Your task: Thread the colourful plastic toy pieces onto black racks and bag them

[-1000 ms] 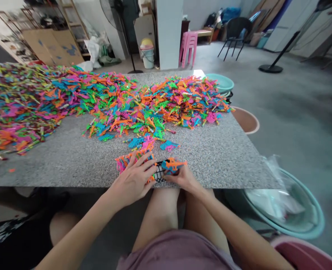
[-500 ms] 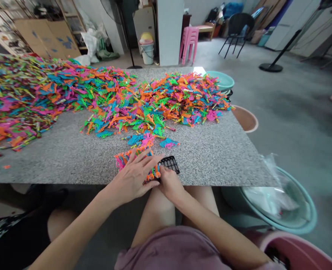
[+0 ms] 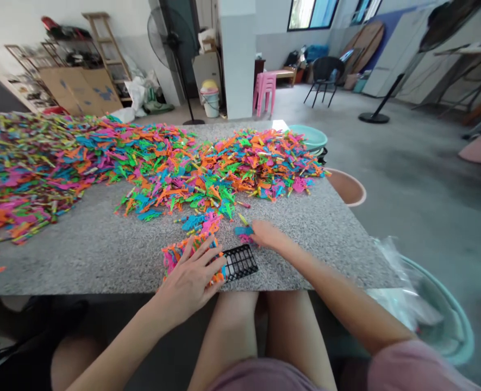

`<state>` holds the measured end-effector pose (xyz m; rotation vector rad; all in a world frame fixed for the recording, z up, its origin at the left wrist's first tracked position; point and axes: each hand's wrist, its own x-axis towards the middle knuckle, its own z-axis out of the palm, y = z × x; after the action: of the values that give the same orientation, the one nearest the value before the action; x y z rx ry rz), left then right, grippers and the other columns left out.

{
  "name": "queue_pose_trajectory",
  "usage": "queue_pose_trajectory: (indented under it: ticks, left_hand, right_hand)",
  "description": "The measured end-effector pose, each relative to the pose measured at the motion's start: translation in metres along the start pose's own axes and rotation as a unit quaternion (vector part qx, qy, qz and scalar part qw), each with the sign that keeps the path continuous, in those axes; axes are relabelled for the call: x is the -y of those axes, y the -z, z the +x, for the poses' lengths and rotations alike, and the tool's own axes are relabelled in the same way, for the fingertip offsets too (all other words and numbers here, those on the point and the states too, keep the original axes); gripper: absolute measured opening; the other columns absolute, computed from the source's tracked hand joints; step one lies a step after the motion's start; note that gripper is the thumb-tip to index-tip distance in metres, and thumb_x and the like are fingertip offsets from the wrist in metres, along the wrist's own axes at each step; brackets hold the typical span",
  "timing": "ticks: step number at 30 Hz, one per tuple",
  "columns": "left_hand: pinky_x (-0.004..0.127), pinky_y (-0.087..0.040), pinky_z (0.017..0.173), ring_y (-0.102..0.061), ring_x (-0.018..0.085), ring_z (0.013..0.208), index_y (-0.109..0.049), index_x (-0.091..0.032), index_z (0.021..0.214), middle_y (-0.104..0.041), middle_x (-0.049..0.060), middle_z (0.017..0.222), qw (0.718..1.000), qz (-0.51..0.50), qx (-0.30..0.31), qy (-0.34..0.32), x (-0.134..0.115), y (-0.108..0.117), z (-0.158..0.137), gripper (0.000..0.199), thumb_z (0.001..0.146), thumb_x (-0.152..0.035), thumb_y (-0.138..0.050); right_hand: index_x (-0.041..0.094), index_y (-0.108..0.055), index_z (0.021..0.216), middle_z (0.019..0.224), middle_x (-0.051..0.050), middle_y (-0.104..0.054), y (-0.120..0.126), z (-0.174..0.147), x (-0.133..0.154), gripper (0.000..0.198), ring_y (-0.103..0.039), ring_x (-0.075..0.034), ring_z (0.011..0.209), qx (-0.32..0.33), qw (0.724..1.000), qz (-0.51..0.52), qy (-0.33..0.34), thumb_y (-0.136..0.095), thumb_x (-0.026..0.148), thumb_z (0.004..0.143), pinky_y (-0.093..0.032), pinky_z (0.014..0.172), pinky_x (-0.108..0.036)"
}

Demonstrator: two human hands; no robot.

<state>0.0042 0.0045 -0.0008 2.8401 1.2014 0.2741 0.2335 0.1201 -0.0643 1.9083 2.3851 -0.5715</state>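
A black plastic grid rack (image 3: pixel 242 262) lies at the near edge of the table. Its left part is packed with a row of orange, pink and blue plastic pieces (image 3: pixel 173 258), and the cells at its right end hold none. My left hand (image 3: pixel 191 278) rests over the packed part with its fingers spread. Beyond the rack, my right hand (image 3: pixel 267 234) is at a small blue plastic piece (image 3: pixel 243 231) with pink beneath it. Its fingertips are blurred and partly hidden, so its grip is unclear. Left of it lie loose blue and pink pieces (image 3: pixel 210 221).
A large multicoloured pile (image 3: pixel 260 168) of such pieces spreads over the grey speckled table (image 3: pixel 297 233) and runs on to the left. Basins, one turquoise (image 3: pixel 311 136) and one brown (image 3: pixel 346 187), stand beyond the right edge. Another person's leg shows at lower left.
My right hand has left the rack and moved forward to the loose blue and pink pieces. My left hand stays on the packed pieces. The camera view has tilted up.
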Motion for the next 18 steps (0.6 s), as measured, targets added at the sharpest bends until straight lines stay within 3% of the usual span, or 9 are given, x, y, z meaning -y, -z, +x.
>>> queue_pose_trajectory:
  ticks: [2, 5, 7, 10, 13, 15, 18]
  left_hand:
    - [0.061, -0.015, 0.118, -0.040, 0.030, 0.138, -0.061, -0.023, 0.116, -0.060, 0.008, 0.130, 1.000, -0.002, 0.007, -0.009, 0.002, 0.001, 0.000, 0.024, 0.094, -0.024, -0.052]
    - [0.062, -0.013, 0.118, -0.042, 0.030, 0.137, -0.061, -0.023, 0.118, -0.060, 0.008, 0.131, 1.000, 0.001, 0.012, -0.012, 0.004, 0.001, 0.000, 0.026, 0.094, -0.026, -0.054]
    - [0.062, -0.014, 0.118, -0.042, 0.030, 0.137, -0.060, -0.023, 0.120, -0.059, 0.007, 0.133, 1.000, 0.007, 0.017, -0.010, 0.005, 0.001, -0.001, 0.027, 0.093, -0.026, -0.054]
    - [0.061, -0.015, 0.119, -0.038, 0.030, 0.140, -0.059, -0.024, 0.123, -0.058, 0.006, 0.135, 0.999, 0.012, 0.033, -0.007, 0.007, 0.001, -0.004, 0.030, 0.093, -0.026, -0.055]
    - [0.062, -0.014, 0.119, -0.036, 0.031, 0.141, -0.058, -0.025, 0.124, -0.057, 0.005, 0.136, 0.999, 0.013, 0.048, -0.005, 0.007, 0.002, -0.006, 0.031, 0.093, -0.027, -0.056]
    - [0.063, -0.013, 0.119, -0.036, 0.031, 0.141, -0.058, -0.024, 0.123, -0.057, 0.006, 0.136, 0.999, 0.013, 0.050, -0.005, 0.007, 0.003, -0.006, 0.030, 0.093, -0.027, -0.056]
    - [0.063, -0.015, 0.118, -0.037, 0.031, 0.141, -0.059, -0.024, 0.121, -0.058, 0.006, 0.134, 0.999, 0.012, 0.047, -0.009, 0.007, 0.002, -0.005, 0.028, 0.093, -0.026, -0.056]
  right_hand:
    - [0.014, -0.067, 0.101, 0.095, -0.015, -0.071, -0.002, -0.005, -0.010, 0.014, -0.068, -0.028, 0.091, -0.027, 0.999, -0.017, 0.038, -0.059, 0.017, 0.090, -0.049, 0.076, -0.033]
    - [0.018, -0.066, 0.107, 0.112, -0.013, -0.067, 0.000, 0.000, -0.015, 0.025, -0.066, -0.023, 0.090, -0.095, 0.979, -0.068, 0.168, -0.052, 0.007, 0.089, -0.047, 0.074, -0.030]
    - [0.020, -0.066, 0.105, 0.121, -0.010, -0.064, 0.002, 0.012, -0.016, 0.028, -0.064, -0.019, 0.090, -0.090, 0.957, -0.085, 0.264, -0.052, 0.004, 0.088, -0.046, 0.072, -0.027]
    - [0.019, -0.066, 0.091, 0.108, -0.006, -0.067, 0.004, 0.027, -0.026, 0.021, -0.061, -0.016, 0.090, -0.055, 0.939, -0.057, 0.335, -0.052, 0.003, 0.088, -0.045, 0.075, -0.025]
    - [0.018, -0.063, 0.087, 0.092, -0.003, -0.066, 0.003, 0.021, -0.044, 0.019, -0.060, -0.015, 0.087, -0.069, 0.948, 0.032, 0.311, -0.054, 0.002, 0.083, -0.044, 0.079, -0.026]
    - [0.018, -0.061, 0.093, 0.084, -0.001, -0.064, -0.003, 0.007, -0.054, 0.019, -0.058, -0.014, 0.078, -0.092, 0.955, 0.138, 0.247, -0.054, 0.005, 0.081, -0.044, 0.074, -0.025]
    - [0.017, -0.059, 0.093, 0.071, 0.003, -0.058, -0.020, -0.018, -0.052, 0.013, -0.053, -0.012, 0.062, -0.078, 0.937, 0.305, 0.153, -0.054, 0.016, 0.082, -0.041, 0.061, -0.023]
